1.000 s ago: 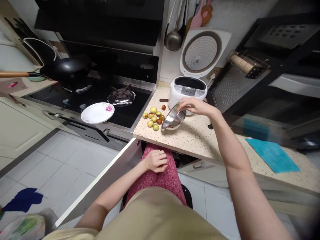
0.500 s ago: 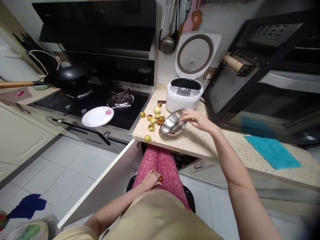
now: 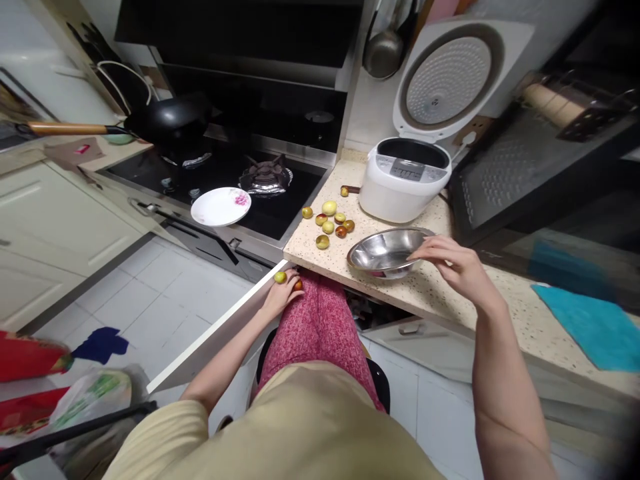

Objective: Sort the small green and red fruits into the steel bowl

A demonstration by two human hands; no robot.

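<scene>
My left hand [image 3: 281,293] is at my thigh below the counter's front edge, its fingers curled round a reddish-brown jujube [image 3: 298,285]. A yellow-green jujube [image 3: 281,276] shows against the back of those fingers; whether it rests there or is falling I cannot tell. With thumb and fingers, my right hand [image 3: 453,265] grips the right rim of a shiny oval metal bowl [image 3: 383,250], which sits slightly tilted over the counter. Several green and brown jujubes [image 3: 328,227] lie loose to the bowl's left. The bowl shows no fruit inside.
A white rice cooker [image 3: 403,187] with its lid up stands behind the bowl. To the left, a floral plate [image 3: 221,207] lies on the stove's front edge, near a wok [image 3: 173,120]. An open cabinet door [image 3: 215,333] juts beside my left arm. A teal cloth [image 3: 587,320] lies right.
My left hand has moved from my lap forward to the counter edge. The yellow-green jujube has left the counter's front corner. My right hand has shifted the bowl right, and the bowl is more level.
</scene>
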